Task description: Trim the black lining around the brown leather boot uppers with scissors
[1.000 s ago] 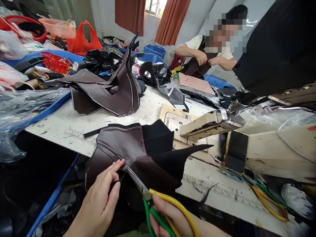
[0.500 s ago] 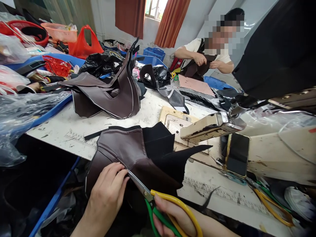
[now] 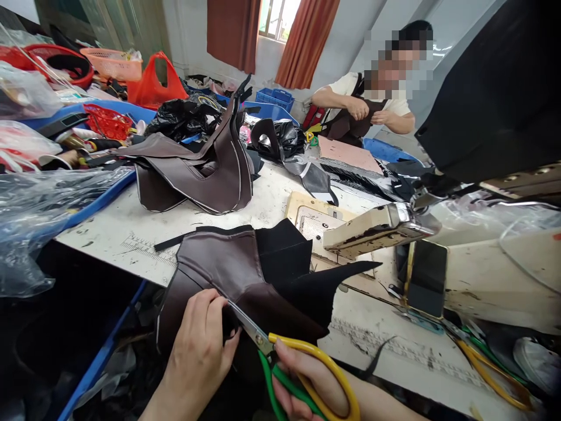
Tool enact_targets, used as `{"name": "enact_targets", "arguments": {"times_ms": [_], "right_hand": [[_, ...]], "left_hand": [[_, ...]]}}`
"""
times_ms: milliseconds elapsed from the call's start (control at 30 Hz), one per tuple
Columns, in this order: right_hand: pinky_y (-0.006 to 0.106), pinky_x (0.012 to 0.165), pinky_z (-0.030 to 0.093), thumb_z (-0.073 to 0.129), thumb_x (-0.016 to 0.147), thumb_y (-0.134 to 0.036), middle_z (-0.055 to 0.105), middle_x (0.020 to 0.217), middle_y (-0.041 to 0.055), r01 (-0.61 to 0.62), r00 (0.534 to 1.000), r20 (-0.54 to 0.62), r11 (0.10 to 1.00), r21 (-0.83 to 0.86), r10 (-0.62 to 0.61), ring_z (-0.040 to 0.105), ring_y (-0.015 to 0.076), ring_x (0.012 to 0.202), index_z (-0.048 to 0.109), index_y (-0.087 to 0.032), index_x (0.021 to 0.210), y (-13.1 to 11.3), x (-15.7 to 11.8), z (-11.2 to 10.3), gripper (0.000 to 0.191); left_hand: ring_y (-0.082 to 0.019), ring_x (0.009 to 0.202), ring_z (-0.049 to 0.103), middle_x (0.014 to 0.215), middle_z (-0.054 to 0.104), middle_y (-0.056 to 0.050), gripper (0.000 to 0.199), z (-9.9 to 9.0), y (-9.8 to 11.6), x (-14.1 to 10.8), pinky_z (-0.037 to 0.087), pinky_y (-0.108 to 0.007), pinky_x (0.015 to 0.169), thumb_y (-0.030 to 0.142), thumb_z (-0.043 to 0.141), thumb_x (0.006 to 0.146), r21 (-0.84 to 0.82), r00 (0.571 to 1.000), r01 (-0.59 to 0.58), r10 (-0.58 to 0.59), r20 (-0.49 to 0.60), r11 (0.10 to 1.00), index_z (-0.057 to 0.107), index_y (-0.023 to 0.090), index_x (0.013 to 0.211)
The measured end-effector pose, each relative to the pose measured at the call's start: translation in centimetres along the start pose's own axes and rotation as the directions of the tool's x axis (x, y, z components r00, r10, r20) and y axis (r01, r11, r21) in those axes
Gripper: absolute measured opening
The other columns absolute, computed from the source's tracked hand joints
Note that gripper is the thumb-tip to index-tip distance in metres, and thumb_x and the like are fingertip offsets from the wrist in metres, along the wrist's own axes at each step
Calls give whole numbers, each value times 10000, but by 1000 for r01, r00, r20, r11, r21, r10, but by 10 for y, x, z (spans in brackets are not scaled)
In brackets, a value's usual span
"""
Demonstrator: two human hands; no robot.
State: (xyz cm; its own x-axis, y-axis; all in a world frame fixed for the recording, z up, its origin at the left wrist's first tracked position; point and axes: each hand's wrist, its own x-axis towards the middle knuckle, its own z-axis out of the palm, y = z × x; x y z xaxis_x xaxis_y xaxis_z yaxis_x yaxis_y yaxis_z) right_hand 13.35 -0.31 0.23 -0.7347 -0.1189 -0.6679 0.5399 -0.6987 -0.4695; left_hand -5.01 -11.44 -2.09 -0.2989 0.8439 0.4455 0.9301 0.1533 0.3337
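A dark brown leather-like piece (image 3: pixel 219 260) with black backing lies over the near edge of the white table. My left hand (image 3: pixel 199 339) pinches the near edge of this piece, fingertips beside the scissor tips. In my right hand (image 3: pixel 302 374) is a pair of scissors (image 3: pixel 256 333) with one yellow and one green handle. Their blades point up and left and lie against the brown piece at my left fingertips. How far the blades are parted is hard to make out. Behind it stands a folded stack of brown pieces (image 3: pixel 197 175) with pale edges.
To the right are a sewing machine (image 3: pixel 377 228), a phone (image 3: pixel 427 278) and a second pair of scissors (image 3: pixel 495 368). A blue-rimmed bin (image 3: pixel 100 199) with plastic film stands left. Across the table a person (image 3: pixel 363 111) handles a brown piece.
The whole view has shifted slightly right and down. My left thumb has moved a little away from its fingers. Both hands keep hold of the brown piece and the scissors.
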Motion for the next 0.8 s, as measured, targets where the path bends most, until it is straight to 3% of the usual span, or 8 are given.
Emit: {"name": "enact_targets", "arguments": {"times_ms": [167,233,433,600,800], "right_hand": [[174,259,217,440,796,-774,352,346,-55,9,1000,27,1000,-6,-9,320,57,242,534,-133,557,-3,-2,-3,690],[171,268,221,422,828,-748,368,365,-52,-5,1000,29,1000,-6,5,327,54,252,547,-125,583,-3,-4,-6,681],[155,292,217,375,932,-635,389,408,-51,29,999,16,997,-73,-28,338,41,289,576,-106,636,-8,-7,-4,638],[172,297,209,395,864,-718,381,402,-50,5,1000,15,997,-73,-4,334,47,294,558,-121,606,-12,1,2,671],[168,320,188,359,908,-690,366,385,-56,44,999,1,994,-100,-44,336,37,294,551,-120,607,-10,0,5,672]], "left_hand": [[-242,1032,563,1056,579,-107,318,0,-19,2,533,-377,864,-3,467,851,-121,996,-94,93,-14,988,561,164,1104],[-223,1030,574,1038,581,-91,360,-3,-24,3,540,-352,852,-48,437,836,-208,996,-83,78,-31,975,586,180,1073],[-309,1230,483,1159,512,-94,318,-4,-25,-3,494,-503,943,-13,542,820,-274,987,-14,-30,-156,962,637,235,994],[-317,1284,456,1223,491,-99,344,-3,-23,-5,493,-531,966,-29,535,817,-331,989,14,-62,-134,943,632,243,1005],[-344,1395,339,1398,392,-95,329,-2,-19,-6,439,-605,1046,-19,539,828,-424,981,80,-148,-129,902,630,250,995]]}}
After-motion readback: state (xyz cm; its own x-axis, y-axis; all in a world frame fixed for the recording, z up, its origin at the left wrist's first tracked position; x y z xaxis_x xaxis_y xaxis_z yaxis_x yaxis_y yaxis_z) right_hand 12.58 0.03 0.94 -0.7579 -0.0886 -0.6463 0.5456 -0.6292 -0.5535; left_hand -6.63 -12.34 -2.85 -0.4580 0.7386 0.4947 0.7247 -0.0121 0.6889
